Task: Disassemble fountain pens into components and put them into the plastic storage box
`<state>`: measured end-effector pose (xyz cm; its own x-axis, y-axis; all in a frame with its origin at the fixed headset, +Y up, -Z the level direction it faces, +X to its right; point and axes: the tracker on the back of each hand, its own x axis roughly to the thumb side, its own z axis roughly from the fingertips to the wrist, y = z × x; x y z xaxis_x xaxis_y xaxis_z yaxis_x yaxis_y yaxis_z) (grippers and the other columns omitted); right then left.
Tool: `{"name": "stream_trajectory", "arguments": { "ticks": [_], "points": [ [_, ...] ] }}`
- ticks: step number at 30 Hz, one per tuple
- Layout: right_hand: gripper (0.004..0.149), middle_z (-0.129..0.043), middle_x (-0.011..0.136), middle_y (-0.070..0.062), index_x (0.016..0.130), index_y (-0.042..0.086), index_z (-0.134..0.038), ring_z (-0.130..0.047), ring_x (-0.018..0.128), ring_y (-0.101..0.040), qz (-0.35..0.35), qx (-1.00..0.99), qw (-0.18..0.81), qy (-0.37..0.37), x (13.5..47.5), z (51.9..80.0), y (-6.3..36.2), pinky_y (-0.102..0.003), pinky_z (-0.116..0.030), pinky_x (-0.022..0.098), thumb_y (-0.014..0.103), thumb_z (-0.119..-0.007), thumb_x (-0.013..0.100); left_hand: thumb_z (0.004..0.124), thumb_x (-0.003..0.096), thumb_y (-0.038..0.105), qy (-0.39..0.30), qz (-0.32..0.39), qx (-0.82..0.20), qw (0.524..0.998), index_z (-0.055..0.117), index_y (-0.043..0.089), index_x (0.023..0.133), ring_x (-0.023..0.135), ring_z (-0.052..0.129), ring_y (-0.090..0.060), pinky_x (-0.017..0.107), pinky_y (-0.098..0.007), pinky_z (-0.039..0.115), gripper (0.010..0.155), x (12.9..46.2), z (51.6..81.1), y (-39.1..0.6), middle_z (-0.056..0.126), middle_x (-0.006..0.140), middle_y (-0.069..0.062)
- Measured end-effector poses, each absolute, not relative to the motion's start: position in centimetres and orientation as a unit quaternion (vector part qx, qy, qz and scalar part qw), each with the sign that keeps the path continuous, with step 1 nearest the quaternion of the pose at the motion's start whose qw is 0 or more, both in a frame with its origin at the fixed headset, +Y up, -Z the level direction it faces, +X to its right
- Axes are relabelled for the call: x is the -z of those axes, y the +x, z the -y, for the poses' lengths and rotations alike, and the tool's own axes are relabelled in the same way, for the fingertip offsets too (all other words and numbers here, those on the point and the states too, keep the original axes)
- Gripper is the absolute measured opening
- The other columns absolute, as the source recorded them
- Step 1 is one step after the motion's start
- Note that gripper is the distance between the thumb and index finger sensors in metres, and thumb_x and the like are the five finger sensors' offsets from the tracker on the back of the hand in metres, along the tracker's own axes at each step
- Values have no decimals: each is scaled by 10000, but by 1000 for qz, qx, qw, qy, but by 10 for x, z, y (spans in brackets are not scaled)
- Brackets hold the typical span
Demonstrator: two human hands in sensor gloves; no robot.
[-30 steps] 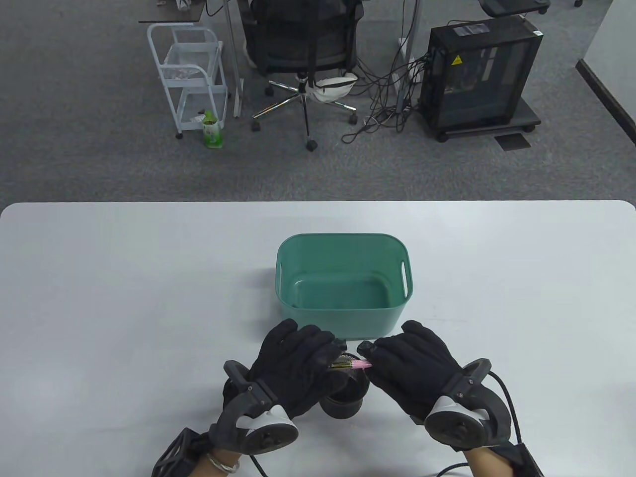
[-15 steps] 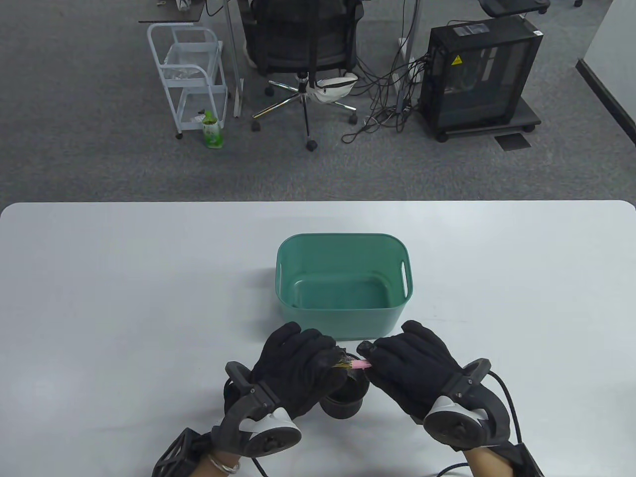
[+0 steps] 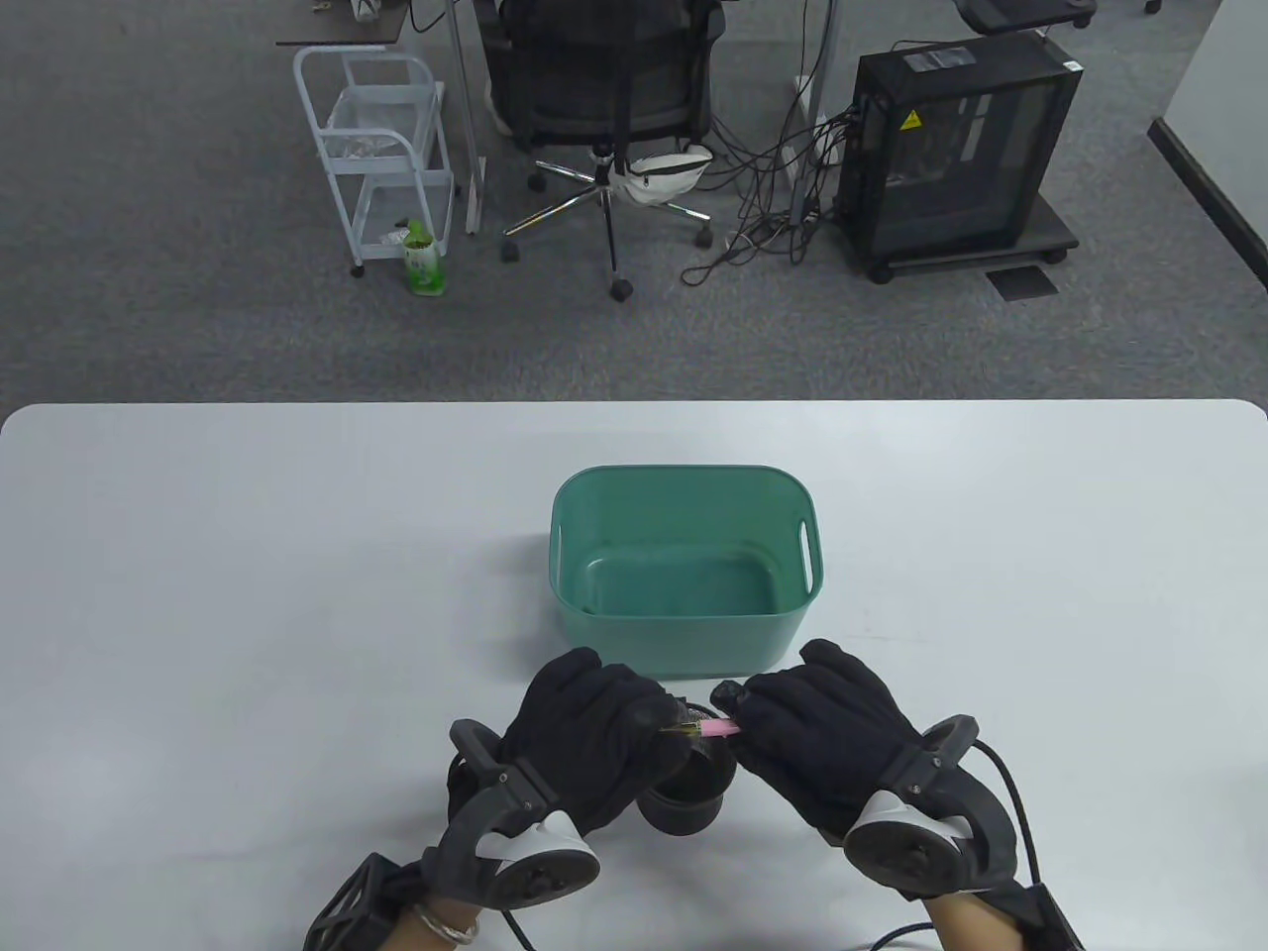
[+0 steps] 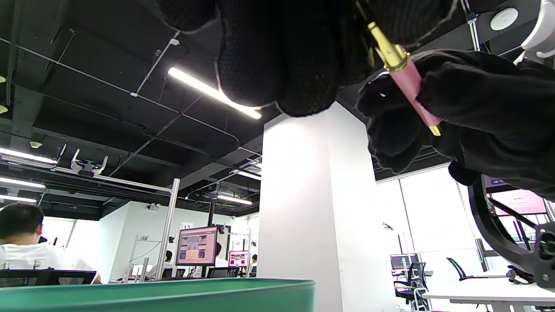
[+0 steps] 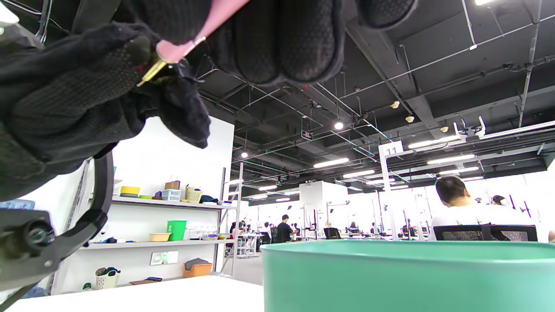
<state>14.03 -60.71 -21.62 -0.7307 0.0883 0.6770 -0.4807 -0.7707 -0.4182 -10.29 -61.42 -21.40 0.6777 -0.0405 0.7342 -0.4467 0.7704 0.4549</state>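
I am holding the pink pen (image 3: 715, 729) level, just above the black cup (image 3: 690, 792), so a dropped part should fall there; my left hand (image 3: 594, 738) is pinching its gold end while my right hand (image 3: 822, 738) is gripping the pink barrel, set to twist them apart, the empty green box (image 3: 684, 634) waiting just beyond

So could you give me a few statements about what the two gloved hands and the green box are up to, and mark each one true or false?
1. Both the left hand and the right hand grip the slim pink fountain pen with gold trim. True.
2. The green plastic storage box already holds pen parts. False: nothing shows inside it.
3. The pen is held above a black round cup. True.
4. The box sits nearer the person than the hands. False: it stands beyond them.
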Motion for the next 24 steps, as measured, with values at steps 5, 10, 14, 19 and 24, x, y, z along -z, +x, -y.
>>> {"name": "stream_trajectory", "arguments": {
  "ticks": [5,10,14,19,24],
  "points": [
    [435,-861,857,55,930,293,-833,-871,759,-128,298,-881,163,331,216,607,140,-486,-589,780,476,-706,557,565,671,490,319,384,-121,858,889,161,847,740,957,-255,764,-512,617,495,214,614,-103,1009,786,-25],
    [435,-860,859,55,931,295,-832,-871,759,-125,298,-880,164,330,216,607,141,-485,-590,781,478,-705,557,561,662,541,316,386,-123,858,840,158,934,831,908,-280,790,-534,576,546,215,615,-104,963,888,-48],
    [435,-861,858,57,931,295,-832,-872,758,-126,299,-881,163,329,216,607,141,-484,-591,780,479,-704,558,609,644,575,314,387,-117,859,770,159,1009,911,849,-294,823,-558,523,576,214,615,-103,897,980,-56],
    [436,-859,860,54,931,296,-832,-872,758,-125,300,-881,163,328,216,607,142,-485,-590,780,480,-703,557,676,631,566,315,386,-110,860,709,164,1043,950,814,-290,839,-563,493,577,214,615,-103,854,1022,-49],
    [435,-861,858,54,932,297,-831,-873,758,-126,300,-881,163,328,216,607,142,-485,-589,781,480,-703,558,715,641,511,318,383,-108,861,701,179,1018,938,819,-272,838,-552,499,502,213,615,-102,854,1004,-27]
  ]
}}
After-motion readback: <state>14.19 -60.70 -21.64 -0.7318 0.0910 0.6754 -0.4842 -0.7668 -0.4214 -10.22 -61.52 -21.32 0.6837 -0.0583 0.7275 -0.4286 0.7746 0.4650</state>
